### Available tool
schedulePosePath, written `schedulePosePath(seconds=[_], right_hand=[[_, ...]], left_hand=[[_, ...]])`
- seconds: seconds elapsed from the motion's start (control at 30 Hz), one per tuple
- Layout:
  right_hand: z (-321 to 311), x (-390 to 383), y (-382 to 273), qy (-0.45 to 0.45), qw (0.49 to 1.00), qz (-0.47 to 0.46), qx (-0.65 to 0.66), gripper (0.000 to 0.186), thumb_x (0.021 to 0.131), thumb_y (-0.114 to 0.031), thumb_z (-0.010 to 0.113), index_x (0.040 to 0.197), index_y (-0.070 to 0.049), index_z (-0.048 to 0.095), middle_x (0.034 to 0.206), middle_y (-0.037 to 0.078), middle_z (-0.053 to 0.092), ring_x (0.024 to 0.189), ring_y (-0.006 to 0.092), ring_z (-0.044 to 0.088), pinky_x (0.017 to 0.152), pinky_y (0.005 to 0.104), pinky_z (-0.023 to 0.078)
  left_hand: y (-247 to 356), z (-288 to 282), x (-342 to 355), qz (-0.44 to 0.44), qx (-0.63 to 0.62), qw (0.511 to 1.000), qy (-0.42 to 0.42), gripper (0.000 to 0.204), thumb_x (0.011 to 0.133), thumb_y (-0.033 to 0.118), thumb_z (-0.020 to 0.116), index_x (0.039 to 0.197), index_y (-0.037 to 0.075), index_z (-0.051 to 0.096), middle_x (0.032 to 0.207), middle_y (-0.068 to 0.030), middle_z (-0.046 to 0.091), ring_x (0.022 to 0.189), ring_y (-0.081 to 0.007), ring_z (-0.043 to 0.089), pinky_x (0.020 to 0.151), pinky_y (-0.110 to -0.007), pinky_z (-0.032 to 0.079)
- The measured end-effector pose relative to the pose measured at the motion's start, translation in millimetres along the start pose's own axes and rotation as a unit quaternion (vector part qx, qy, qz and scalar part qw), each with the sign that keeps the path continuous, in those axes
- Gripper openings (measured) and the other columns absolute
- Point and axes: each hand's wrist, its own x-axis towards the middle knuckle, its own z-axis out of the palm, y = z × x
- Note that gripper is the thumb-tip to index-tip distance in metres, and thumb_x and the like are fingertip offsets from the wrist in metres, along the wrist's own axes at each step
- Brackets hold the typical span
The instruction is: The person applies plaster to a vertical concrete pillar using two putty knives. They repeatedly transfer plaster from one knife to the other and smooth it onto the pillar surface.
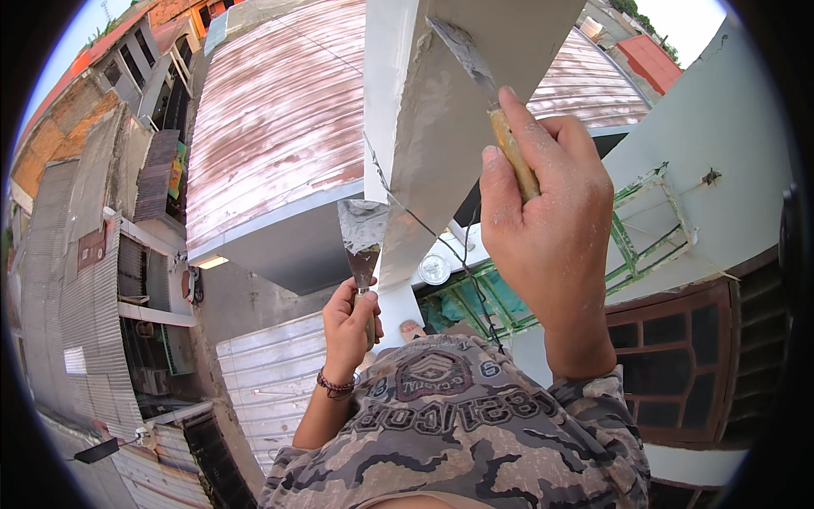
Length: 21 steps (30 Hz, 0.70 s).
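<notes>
My right hand (547, 229) grips the wooden handle of a putty knife (513, 144), whose grey, putty-smeared blade lies against or just over the face of a pale concrete beam (441, 127) near its upper left edge. My left hand (343, 327), lower down, holds a wider putty knife (363, 263) upright, with a lump of grey putty (363, 220) on its blade, in front of the beam's lighter side face. A thin dark wire (420, 216) crosses the beam below my right hand.
Below are rusty corrugated roofs (271, 127), a green metal frame (636, 229), a round white object (433, 269) on a ledge and a brown-framed window (678, 365). Tin-roofed buildings (80, 322) stretch down the left. A pale wall (729, 144) rises at the right; my foot (411, 328) shows far below.
</notes>
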Motion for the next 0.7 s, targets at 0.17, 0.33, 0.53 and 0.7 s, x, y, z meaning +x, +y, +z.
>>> schedulePosePath(seconds=[0.17, 0.33, 0.53, 0.7], right_hand=[[9, 0, -9, -0.045, 0.998, -0.003, -0.044, 0.040, 0.079, -0.005, 0.063, 0.117, 0.008, 0.061, 0.091, 0.018, 0.054, 0.073, 0.0311, 0.067, 0.059, 0.0347, 0.056], [23, -9, -10, -0.040, 0.998, 0.006, -0.054, 0.040, 0.080, -0.001, 0.064, 0.119, 0.004, 0.063, 0.090, 0.014, 0.052, 0.067, 0.0242, 0.062, 0.055, 0.0321, 0.053], [35, -21, -10, -0.043, 0.998, 0.014, -0.041, 0.044, 0.080, 0.000, 0.063, 0.124, 0.003, 0.060, 0.093, 0.015, 0.051, 0.067, 0.0246, 0.062, 0.055, 0.0324, 0.053], [40, -35, -5, -0.066, 0.997, 0.026, -0.036, 0.047, 0.080, 0.000, 0.063, 0.126, 0.002, 0.059, 0.094, 0.015, 0.050, 0.068, 0.0254, 0.063, 0.056, 0.0330, 0.054]], left_hand=[[-2, 3, 1, -0.014, -0.002, 1.000, 0.000, 0.025, 0.094, 0.010, 0.057, 0.116, -0.001, 0.057, 0.072, -0.0028, 0.055, 0.046, -0.0086, 0.051, 0.041, -0.023, 0.041], [-3, 3, 2, -0.020, 0.003, 1.000, -0.008, 0.024, 0.094, 0.009, 0.057, 0.116, -0.001, 0.057, 0.072, -0.0026, 0.055, 0.046, -0.0082, 0.051, 0.041, -0.023, 0.041], [-1, -3, 3, -0.020, 0.008, 1.000, -0.004, 0.023, 0.094, 0.009, 0.057, 0.115, -0.001, 0.057, 0.072, -0.0024, 0.055, 0.046, -0.0077, 0.051, 0.040, -0.023, 0.041], [-3, -1, 4, -0.025, 0.010, 1.000, 0.001, 0.023, 0.093, 0.009, 0.057, 0.115, -0.001, 0.058, 0.072, -0.0024, 0.055, 0.046, -0.0074, 0.050, 0.040, -0.022, 0.041]])
